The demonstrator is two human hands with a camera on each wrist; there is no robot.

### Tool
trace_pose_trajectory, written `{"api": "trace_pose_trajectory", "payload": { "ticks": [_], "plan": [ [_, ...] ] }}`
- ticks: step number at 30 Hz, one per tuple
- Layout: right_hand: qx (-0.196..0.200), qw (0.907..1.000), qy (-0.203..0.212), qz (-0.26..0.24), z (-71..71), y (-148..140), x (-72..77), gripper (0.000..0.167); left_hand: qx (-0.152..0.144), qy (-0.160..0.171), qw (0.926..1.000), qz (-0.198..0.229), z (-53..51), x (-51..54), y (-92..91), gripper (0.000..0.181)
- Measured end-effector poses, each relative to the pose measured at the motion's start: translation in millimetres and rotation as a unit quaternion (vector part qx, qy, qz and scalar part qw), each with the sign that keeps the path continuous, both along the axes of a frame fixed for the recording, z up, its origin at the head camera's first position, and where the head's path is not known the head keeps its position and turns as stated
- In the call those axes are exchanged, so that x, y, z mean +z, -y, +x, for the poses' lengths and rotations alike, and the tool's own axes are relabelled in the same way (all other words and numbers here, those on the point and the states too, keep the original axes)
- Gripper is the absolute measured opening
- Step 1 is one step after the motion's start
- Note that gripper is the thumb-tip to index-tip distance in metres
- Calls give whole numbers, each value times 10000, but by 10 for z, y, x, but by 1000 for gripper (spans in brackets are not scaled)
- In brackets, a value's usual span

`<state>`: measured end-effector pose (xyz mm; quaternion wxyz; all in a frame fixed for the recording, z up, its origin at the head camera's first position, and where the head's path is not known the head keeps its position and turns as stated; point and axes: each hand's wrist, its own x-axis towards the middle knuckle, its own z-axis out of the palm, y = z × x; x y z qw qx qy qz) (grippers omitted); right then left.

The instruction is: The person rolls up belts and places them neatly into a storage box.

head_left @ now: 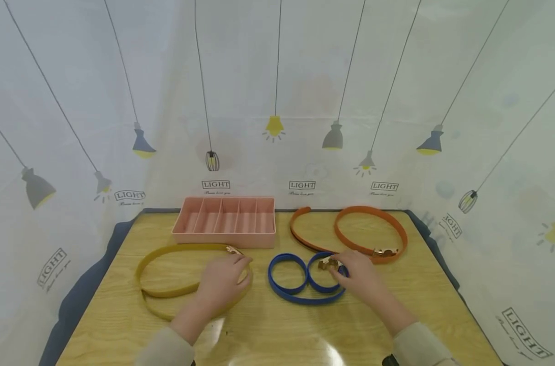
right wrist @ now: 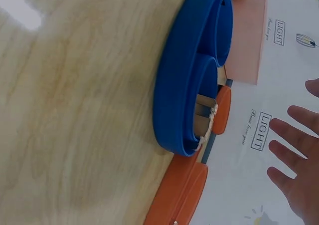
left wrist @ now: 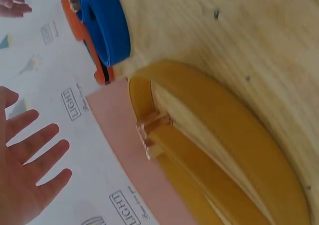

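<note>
A yellow belt (head_left: 169, 249) lies in loose loops at the left of the table, its metal buckle (left wrist: 153, 127) near the box. My left hand (head_left: 222, 282) is over its right part; in the left wrist view the fingers are spread, apart from the belt. In the middle, a blue belt (head_left: 307, 301) stands on edge, coiled into two rings. Beside its buckle (right wrist: 205, 119) is my right hand (head_left: 361, 277), which the right wrist view shows with straight, spread fingers, holding nothing. Behind it curves an orange belt (head_left: 373, 209) with a metal buckle (head_left: 385, 252).
At the back left stands a pink box (head_left: 224, 240) with several compartments side by side. The wooden table (head_left: 268, 330) has a dark blue cloth (head_left: 68, 310) along its edges. White sheeting (head_left: 277, 61) printed with lamps surrounds it.
</note>
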<state>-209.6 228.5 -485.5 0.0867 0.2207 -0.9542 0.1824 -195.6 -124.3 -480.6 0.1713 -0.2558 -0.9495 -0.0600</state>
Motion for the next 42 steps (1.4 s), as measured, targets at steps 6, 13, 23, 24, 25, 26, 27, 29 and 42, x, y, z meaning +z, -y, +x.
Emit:
{"api": "trace_pose_trajectory", "payload": {
  "ticks": [6, 13, 23, 24, 25, 26, 27, 29, 42],
  "plan": [
    [94, 9994, 245, 247, 38, 63, -126, 30, -387, 5, 9992, -137, 41, -166, -182, 31],
    [165, 9987, 386, 302, 39, 135, -286, 28, -663, -63, 9978, -69, 69, -375, -314, 25],
    [248, 9956, 793, 437, 91, 220, -495, 25, -864, 670, 9931, -423, 89, -580, -547, 40],
    [235, 9958, 766, 452, 96, 224, -500, 24, -845, 801, 9921, -472, 87, -589, -572, 41],
    [217, 9959, 727, 503, 100, 225, -507, 24, -828, 918, 9909, -536, 84, -598, -596, 43],
    [212, 9959, 663, 577, 105, 223, -512, 23, -793, 1050, 9896, -591, 81, -604, -617, 45],
    [222, 9958, 579, 671, 106, 219, -521, 22, -757, 1164, 9883, -632, 77, -610, -637, 46],
    [252, 9951, 362, 888, 101, 202, -544, 19, -704, 1386, 9855, -676, 61, -629, -671, 47],
    [189, 9910, 132, 1316, 54, 89, -663, 13, -569, 1848, 9764, -964, 30, -720, -684, 44]
  ]
}}
